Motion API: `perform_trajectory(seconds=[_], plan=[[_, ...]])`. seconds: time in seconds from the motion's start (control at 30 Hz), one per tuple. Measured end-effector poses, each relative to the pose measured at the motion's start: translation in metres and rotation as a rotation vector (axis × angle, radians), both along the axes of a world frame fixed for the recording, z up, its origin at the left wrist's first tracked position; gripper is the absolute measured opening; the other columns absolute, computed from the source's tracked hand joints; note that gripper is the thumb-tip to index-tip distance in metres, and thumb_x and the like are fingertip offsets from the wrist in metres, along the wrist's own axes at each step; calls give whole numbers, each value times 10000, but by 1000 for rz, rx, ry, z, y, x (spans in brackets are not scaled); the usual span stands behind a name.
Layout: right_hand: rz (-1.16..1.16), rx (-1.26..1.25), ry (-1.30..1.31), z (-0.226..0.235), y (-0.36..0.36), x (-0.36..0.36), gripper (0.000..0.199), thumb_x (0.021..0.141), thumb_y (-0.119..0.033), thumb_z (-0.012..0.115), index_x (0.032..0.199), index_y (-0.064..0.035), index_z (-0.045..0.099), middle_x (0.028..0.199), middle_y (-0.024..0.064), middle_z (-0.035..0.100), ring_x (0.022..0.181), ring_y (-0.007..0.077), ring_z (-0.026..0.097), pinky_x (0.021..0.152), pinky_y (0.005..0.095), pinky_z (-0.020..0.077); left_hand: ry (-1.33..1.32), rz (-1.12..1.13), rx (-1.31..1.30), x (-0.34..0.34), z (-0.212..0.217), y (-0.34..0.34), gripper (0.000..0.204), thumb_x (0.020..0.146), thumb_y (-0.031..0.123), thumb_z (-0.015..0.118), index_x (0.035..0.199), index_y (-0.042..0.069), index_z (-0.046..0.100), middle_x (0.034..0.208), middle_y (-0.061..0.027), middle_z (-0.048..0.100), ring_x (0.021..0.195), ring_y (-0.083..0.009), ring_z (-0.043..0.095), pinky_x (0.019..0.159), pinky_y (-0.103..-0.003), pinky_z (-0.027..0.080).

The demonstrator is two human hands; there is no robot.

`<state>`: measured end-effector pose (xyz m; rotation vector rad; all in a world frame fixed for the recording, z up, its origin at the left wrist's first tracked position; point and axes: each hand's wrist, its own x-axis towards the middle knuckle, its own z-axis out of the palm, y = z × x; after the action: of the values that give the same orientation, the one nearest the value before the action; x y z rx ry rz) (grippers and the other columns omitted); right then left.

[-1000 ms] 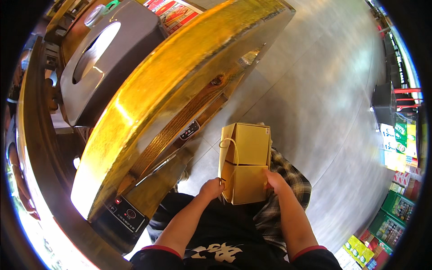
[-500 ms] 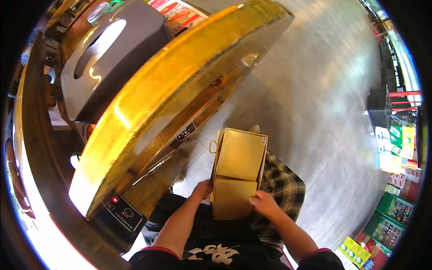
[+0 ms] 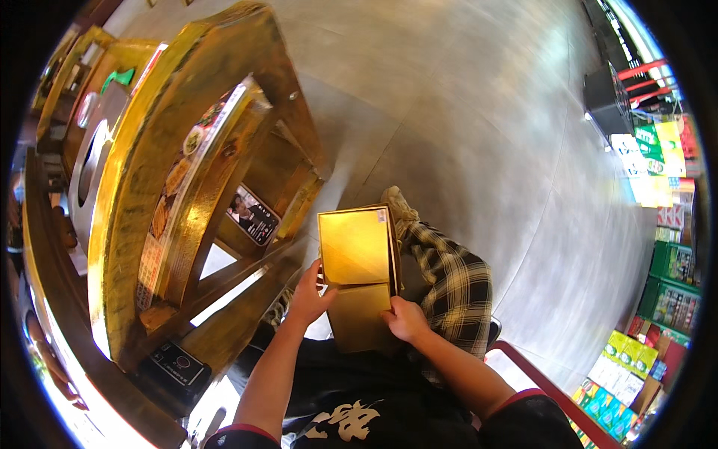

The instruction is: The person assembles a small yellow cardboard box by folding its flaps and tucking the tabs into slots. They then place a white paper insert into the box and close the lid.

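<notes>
A right hand (image 3: 407,319) pinches a gold cardboard box (image 3: 355,247); the left hand (image 3: 306,299), fingers parted, has an unclear hold. Steady handling likely demands both.

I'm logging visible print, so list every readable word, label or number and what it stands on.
Wording isn't copied out; print stands on:
Gold box: corner label, too small to read.
Black shirt: large pale print.
Phone: screen text too small.
Black control panel: pale markings, too small.
Colourful sheet: too blurred.
Yellow-green cartons: too small.
</notes>
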<state>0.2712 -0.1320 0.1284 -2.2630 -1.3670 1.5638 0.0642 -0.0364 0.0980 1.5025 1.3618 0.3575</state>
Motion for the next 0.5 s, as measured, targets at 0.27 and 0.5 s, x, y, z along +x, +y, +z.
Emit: perform_trajectory(seconds=[0.27, 0.5], plan=[[94, 138, 79, -5, -5, 2, 292, 786, -276, 635, 806, -2, 537, 741, 200, 609, 728, 389, 591, 613, 437, 456, 48, -25, -57, -6, -13, 12, 661, 721, 88, 668, 1302, 64, 353, 1142, -181, 548, 922, -296, 610, 746, -344, 508], [49, 112, 245, -9, 2, 7, 318, 795, -298, 636, 869, 2, 558, 797, 203, 611, 765, 380, 587, 656, 429, 459, 152, 46, 33, 9, 2, 5, 654, 748, 101, 661, 1320, 85, 342, 1155, -170, 540, 864, -280, 629, 719, -355, 512]])
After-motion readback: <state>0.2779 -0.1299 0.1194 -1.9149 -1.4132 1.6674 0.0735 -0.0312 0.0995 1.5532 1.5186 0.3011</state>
